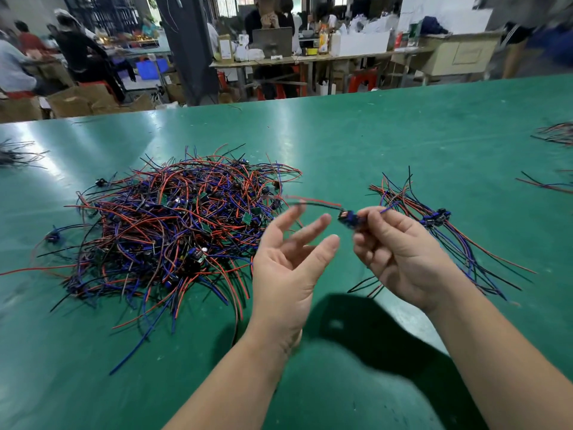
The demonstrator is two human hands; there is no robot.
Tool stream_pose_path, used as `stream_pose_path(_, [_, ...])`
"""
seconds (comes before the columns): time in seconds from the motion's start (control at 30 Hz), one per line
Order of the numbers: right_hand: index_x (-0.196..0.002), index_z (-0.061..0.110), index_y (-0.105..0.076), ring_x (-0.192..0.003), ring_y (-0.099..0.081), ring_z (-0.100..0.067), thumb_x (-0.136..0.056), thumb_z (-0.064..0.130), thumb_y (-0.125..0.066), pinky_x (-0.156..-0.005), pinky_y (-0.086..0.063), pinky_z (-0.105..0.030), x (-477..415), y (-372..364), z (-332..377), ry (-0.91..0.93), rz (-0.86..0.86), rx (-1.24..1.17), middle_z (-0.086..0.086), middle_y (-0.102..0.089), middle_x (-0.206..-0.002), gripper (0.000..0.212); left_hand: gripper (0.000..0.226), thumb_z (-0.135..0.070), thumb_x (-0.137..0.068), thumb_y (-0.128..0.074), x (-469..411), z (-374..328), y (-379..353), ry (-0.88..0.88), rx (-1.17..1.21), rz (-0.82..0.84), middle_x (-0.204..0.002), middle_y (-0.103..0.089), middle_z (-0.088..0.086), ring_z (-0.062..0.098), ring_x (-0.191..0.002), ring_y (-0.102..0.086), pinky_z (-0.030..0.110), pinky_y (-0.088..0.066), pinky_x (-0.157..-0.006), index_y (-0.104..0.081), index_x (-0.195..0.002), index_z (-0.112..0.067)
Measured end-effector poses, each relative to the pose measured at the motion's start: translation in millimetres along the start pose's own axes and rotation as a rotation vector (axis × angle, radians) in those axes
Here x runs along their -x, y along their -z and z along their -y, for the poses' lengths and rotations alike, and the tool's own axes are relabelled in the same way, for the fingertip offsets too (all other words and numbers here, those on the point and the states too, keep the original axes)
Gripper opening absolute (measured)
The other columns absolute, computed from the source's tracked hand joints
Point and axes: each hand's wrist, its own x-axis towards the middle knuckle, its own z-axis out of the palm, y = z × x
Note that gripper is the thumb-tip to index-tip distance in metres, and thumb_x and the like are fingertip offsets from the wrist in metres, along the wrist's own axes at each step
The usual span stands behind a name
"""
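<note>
Head view, the only angle here. The right grip (pixel 397 252) is a bare hand with its fingers curled in, pinching a small blue module (pixel 348 218) at the fingertips, held up above the green desk (pixel 372 135) and roughly in the middle of the shot. A red wire (pixel 316 201) and a black one run off the module to the left, toward the big pile. A short blue lead pokes up behind the fingers.

The left grip (pixel 288 262) is wide open, palm up-ish, fingers spread and fairly straight, holding nothing. It sits just beside the module, not on it. The black wire passes right by its index fingertip, but that bit is blurry, so I can't tell if they touch.

Left of both hands there's a huge tangled pile (pixel 173 231) of red, blue and black wires with little boards mixed in. On the right, behind the right grip, lies a neater bundle (pixel 434 217) with its modules lined up together. More wire heaps sit at the far right edge (pixel 555 135) and far left edge (pixel 15 155). People sit at benches in the background, one behind a laptop (pixel 273 41).
</note>
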Motion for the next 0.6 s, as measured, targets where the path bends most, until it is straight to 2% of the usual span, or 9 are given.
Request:
stream_pose_path(0.07, [-0.062, 0.018, -0.072, -0.052, -0.059, -0.007, -0.075, 0.021, -0.058, -0.049, -0.049, -0.015, -1, 2, 5, 0.005, -0.021, -0.039, -0.001, -0.065, -0.063, 0.02, 0.061, 0.014, -0.083, -0.058, -2, -1, 1, -0.087, -0.063, 0.02, -0.11, -0.069, -0.018, -0.002, -0.092, -0.064, 0.021, -0.052, -0.086, -0.044, -0.128, -0.025])
stream_pose_path(0.13, [-0.062, 0.02, -0.071, -0.05, -0.058, -0.008, -0.077, 0.022, -0.056, -0.048, -0.048, -0.016, -1, 3, 8, 0.004, -0.039, -0.037, -0.002, -0.064, -0.062, 0.021, 0.063, 0.019, -0.088, -0.048, -5, -2, 4, -0.118, -0.075, 0.018, -0.111, -0.068, -0.022, 0.0, -0.097, -0.065, 0.024, -0.05, -0.093, -0.038, -0.132, -0.024])
stream_pose_path(0.23, [-0.062, 0.02, -0.071, -0.05, -0.058, -0.009, -0.077, 0.022, -0.057, -0.046, -0.048, -0.017, -2, 4, 8, 0.002, -0.047, -0.026, -0.001, -0.063, -0.063, 0.02, 0.052, 0.014, -0.089, -0.048, -6, -6, 7, -0.036, -0.027, -0.01, -0.106, -0.073, -0.004, 0.011, -0.093, -0.069, 0.018, -0.051, -0.082, -0.048, -0.125, -0.024])
stream_pose_path(0.33, [-0.061, 0.02, -0.071, -0.05, -0.061, -0.009, -0.076, 0.021, -0.058, -0.047, -0.049, -0.016, -2, 3, 6, 0.001, -0.055, 0.014, 0.0, -0.063, -0.06, 0.02, 0.044, 0.01, -0.088, -0.053, -5, -9, 7, 0.01, -0.011, -0.015, -0.101, -0.074, -0.001, 0.012, -0.091, -0.069, 0.014, -0.049, -0.074, -0.054, -0.118, -0.022])
stream_pose_path(0.43, [-0.061, 0.02, -0.071, -0.049, -0.062, -0.008, -0.076, 0.021, -0.057, -0.048, -0.05, -0.015, -1, 2, 5, 0.011, -0.066, 0.05, -0.001, -0.064, -0.06, 0.02, 0.034, 0.005, -0.086, -0.057, -6, -9, 7, 0.049, -0.009, 0.003, -0.098, -0.075, 0.001, 0.01, -0.081, -0.069, 0.013, -0.049, -0.069, -0.059, -0.111, -0.017])
stream_pose_path(0.53, [-0.07, 0.015, -0.069, -0.052, -0.064, -0.009, -0.075, 0.02, -0.057, -0.05, -0.05, -0.015, 0, 1, 11, 0.063, -0.099, 0.019, -0.002, -0.066, -0.062, 0.014, 0.027, 0.006, -0.088, -0.058, -9, -3, 10, 0.103, -0.153, 0.012, -0.092, -0.075, 0.002, 0.009, -0.076, -0.068, 0.012, -0.049, -0.066, -0.063, -0.108, -0.011])
stream_pose_path(0.6, [-0.082, 0.01, -0.062, -0.06, -0.068, -0.013, -0.076, 0.018, -0.057, -0.051, -0.051, -0.016, -4, -1, 22, 0.105, -0.102, 0.022, -0.004, -0.069, -0.068, 0.011, 0.027, 0.009, -0.087, -0.058, -12, 4, 14, 0.122, -0.315, -0.004, -0.087, -0.075, -0.001, 0.006, -0.079, -0.068, 0.016, -0.052, -0.072, -0.066, -0.099, -0.014])
